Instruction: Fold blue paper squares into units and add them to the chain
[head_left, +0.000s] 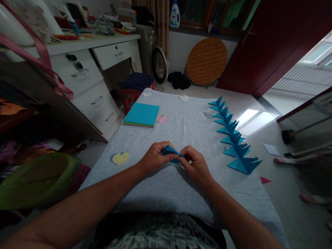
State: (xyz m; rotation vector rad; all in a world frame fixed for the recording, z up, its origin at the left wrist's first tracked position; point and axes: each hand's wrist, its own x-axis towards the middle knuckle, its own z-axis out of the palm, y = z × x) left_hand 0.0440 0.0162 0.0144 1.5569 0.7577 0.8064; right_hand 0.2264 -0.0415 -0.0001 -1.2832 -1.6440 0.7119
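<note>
Between my two hands, just above the cloth-covered table [166,193], is a partly folded blue origami paper [169,150]. My left hand [157,155] grips its wider, layered end between thumb and fingers. At the narrow end on the right, my right hand [194,162] pinches the paper with thumb and forefinger. Parts of the paper are hidden behind the fingers. A row of several folded blue paper cranes [230,129] lines the table's right side, apart from my hands. Farther back on the left lies a square stack of coloured paper [142,114], blue on top.
To the left stands a white desk [85,76] with drawers and clutter on top. A red stool [135,84] is beyond the table, near a washing machine [155,55] with its door ajar. A green basket [38,180] sits at the lower left.
</note>
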